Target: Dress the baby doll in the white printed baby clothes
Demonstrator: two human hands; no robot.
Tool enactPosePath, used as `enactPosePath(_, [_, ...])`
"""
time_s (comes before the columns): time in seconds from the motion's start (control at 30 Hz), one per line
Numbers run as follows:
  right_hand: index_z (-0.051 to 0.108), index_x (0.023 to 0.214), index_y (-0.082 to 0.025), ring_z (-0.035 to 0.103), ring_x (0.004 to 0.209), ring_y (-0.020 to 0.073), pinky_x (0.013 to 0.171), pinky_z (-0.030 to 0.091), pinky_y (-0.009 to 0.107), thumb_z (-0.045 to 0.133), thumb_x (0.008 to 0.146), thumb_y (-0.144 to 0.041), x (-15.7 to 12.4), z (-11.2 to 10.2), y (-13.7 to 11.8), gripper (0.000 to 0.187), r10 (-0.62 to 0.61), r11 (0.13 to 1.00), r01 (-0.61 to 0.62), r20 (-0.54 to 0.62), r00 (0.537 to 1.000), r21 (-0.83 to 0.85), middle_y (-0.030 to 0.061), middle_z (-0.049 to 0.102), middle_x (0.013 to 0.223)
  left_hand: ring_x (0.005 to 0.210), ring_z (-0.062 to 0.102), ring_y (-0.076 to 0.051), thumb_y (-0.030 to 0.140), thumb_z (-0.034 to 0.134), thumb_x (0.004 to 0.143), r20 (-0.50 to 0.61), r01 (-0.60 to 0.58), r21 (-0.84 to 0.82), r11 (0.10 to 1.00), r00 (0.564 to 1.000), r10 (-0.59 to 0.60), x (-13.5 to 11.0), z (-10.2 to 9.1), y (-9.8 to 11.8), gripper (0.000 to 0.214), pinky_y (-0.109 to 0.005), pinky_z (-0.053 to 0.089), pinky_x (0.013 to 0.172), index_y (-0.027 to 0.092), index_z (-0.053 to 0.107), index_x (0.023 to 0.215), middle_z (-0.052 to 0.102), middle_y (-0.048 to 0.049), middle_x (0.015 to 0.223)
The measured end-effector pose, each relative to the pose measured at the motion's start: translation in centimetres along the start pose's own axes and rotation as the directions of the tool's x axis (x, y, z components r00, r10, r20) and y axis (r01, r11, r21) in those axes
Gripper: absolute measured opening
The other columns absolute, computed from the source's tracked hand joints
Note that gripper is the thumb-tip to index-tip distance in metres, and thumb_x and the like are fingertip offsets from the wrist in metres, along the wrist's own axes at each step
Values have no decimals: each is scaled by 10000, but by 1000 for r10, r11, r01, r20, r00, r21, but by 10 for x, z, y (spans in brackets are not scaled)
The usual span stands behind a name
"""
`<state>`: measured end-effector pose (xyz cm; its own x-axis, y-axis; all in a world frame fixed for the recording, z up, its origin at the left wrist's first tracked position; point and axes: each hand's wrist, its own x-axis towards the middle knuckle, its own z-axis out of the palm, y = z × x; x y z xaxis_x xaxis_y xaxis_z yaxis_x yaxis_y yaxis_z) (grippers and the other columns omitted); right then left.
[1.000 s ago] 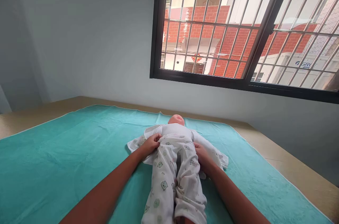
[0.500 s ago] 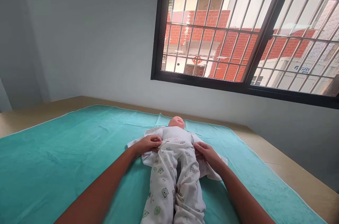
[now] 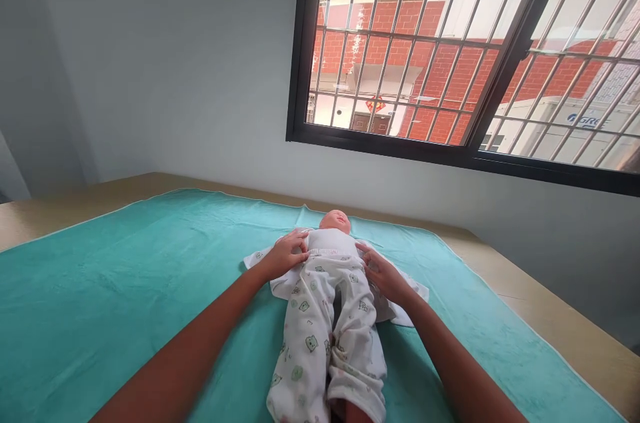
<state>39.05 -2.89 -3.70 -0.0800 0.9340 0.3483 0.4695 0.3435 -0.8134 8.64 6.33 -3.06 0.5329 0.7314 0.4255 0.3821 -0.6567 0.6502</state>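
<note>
A baby doll [image 3: 335,220] lies on its back with its head away from me. It wears white trousers [image 3: 313,323] printed with small animals, the elastic waistband up at its belly. Under the doll's sides, a white printed top [image 3: 400,315] spreads outward. My left hand [image 3: 286,254] rests by the left side of the waistband, fingers apart. On the other side, my right hand [image 3: 384,274] is at the waistband's right edge, its fingers spread and holding nothing. Part of the doll's foot [image 3: 356,412] shows below the right trouser cuff.
A turquoise blanket [image 3: 150,290] with some wrinkles covers most of the wooden surface [image 3: 530,296]. Grey walls [image 3: 190,63] stand behind and to the left. A dark-framed window [image 3: 380,150] with metal bars is in the far wall.
Both hands have loosened from the trousers' waistband and shifted slightly up toward the doll's chest, fingers spreading. The waistband sits about the same. My view has tilted down a little.
</note>
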Motion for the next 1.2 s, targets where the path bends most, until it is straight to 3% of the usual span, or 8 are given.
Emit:
enactPosePath(0.1, [579, 777, -241, 534, 1172, 230, 958, 394, 345, 576, 849, -445, -1, 6, 4, 217, 28, 997, -34, -71, 997, -74, 21, 605, 1303, 1142, 566, -247, 347, 551, 873, -2, 26, 53, 998, 1000, -26, 1, 7, -5, 170, -347, 387, 986, 251, 655, 966, 668, -51, 1174])
enactPosePath(0.17, [585, 783, -249, 588, 973, 211, 828, 408, 305, 586, 838, -460, 0, 9, 6, 219, 36, 991, -52, -131, 991, -121, 16, 680, 1128, 999, 615, -232, 352, 516, 898, -32, 54, 111, 992, 998, -50, 3, 13, -6, 252, -329, 411, 904, 253, 611, 1109, 691, -44, 1039])
enactPosePath(0.33, [507, 720, -228, 448, 677, 151, 653, 329, 258, 540, 837, -529, 11, 14, 16, 324, 54, 986, -98, -296, 954, -137, -23, 555, 685, 970, 614, -273, 389, 393, 970, -167, 156, 248, 956, 979, -116, 9, 25, -7, 262, -356, 372, 867, 211, 571, 1041, 672, -100, 1030])
enactPosePath(0.47, [447, 694, -220, 399, 647, 139, 623, 311, 254, 488, 840, -551, 27, 12, 26, 365, 91, 982, -145, -371, 924, -120, -30, 481, 650, 886, 610, -294, 387, 322, 994, -231, 223, 317, 922, 961, -153, 15, 34, -8, 291, -384, 361, 831, 193, 532, 1047, 654, -116, 907])
enactPosePath(0.63, [470, 634, -220, 423, 606, 142, 599, 300, 259, 628, 737, -507, 37, 14, 28, 344, 127, 971, -193, -380, 916, -142, -31, 508, 603, 1070, 510, -279, 274, 454, 948, -264, 234, 368, 900, 954, -140, 15, 42, -3, 127, -386, 340, 907, 200, 555, 969, 600, -114, 1089])
enactPosePath(0.83, [530, 898, -244, 540, 783, 187, 735, 397, 288, 548, 813, -496, 19, 39, 22, 266, 63, 979, -144, -461, 885, -142, 22, 624, 875, 1172, 448, -291, 286, 503, 922, -251, 200, 335, 921, 961, -117, 4, 41, 2, 154, -395, 324, 965, 208, 561, 1041, 554, -119, 1211])
enactPosePath(1.07, [626, 779, -255, 515, 744, 194, 722, 358, 292, 568, 806, -455, 14, 22, 14, 210, 64, 980, -116, -300, 952, -159, 19, 653, 798, 807, 593, -256, 365, 463, 926, -176, 331, 89, 939, 934, -312, 0, 44, -5, 194, -328, 371, 748, 204, 565, 893, 622, -83, 784])
enactPosePath(1.2, [635, 713, -225, 508, 696, 179, 672, 366, 276, 618, 744, -430, 17, 11, 12, 208, 156, 983, -170, -173, 972, -64, 11, 645, 715, 762, 559, -214, 334, 521, 864, -114, 355, -129, 926, 922, -369, 4, 41, -4, 208, -294, 359, 711, 204, 525, 702, 619, -52, 746])
